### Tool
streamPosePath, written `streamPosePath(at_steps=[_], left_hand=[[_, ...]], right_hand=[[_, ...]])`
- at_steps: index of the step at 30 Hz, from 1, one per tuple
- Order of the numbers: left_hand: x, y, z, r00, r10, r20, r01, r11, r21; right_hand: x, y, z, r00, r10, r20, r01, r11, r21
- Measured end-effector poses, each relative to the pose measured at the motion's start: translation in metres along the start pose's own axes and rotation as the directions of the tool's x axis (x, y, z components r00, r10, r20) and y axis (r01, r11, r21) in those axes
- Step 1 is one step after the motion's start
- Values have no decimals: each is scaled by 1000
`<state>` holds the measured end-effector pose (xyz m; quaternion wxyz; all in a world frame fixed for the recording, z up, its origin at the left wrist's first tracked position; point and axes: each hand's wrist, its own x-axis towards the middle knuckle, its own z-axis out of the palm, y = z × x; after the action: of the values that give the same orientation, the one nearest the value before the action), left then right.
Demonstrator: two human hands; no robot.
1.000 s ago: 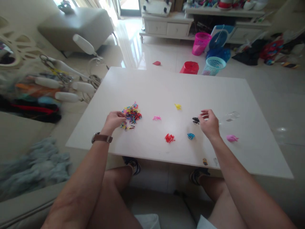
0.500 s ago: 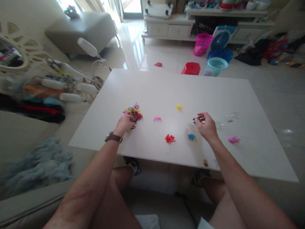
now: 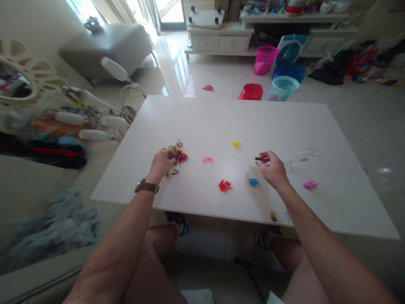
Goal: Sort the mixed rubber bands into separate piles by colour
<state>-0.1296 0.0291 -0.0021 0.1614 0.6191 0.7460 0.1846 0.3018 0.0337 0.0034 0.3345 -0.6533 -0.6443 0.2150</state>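
A mixed heap of small colourful elastic bands lies on the left half of the white table. At the heap's left edge, my left hand has its fingers pinched together among the bands; what is between them is hidden. A few loose bands lie just below it. My right hand is over the right half, with black elastic bands between thumb and fingers. Single-colour clusters lie between the hands: pink bands, yellow bands, red bands and blue bands, the blue nearest my right hand.
Right of my right hand lie a clear plastic bottle and a pink object. A small yellow-and-dark figure lies at the near edge. Beyond the table stand a red bin and a light-blue basket.
My left hand has shifted left along the heap, showing more of it and the loose bands below. My right hand stays nearly in place with the black bands. The view has tilted slightly.
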Motion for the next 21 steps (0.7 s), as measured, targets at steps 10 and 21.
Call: streamPosePath(at_steps=[10, 21], left_hand=[[-4, -13, 20, 957, 2, 289, -58, 981, 185], [-6, 8, 16, 993, -10, 119, -15, 979, 203]], right_hand=[[-1, 4, 6, 998, -41, 38, 41, 999, -8], [-3, 1, 6, 997, -48, 56, 49, 999, -16]])
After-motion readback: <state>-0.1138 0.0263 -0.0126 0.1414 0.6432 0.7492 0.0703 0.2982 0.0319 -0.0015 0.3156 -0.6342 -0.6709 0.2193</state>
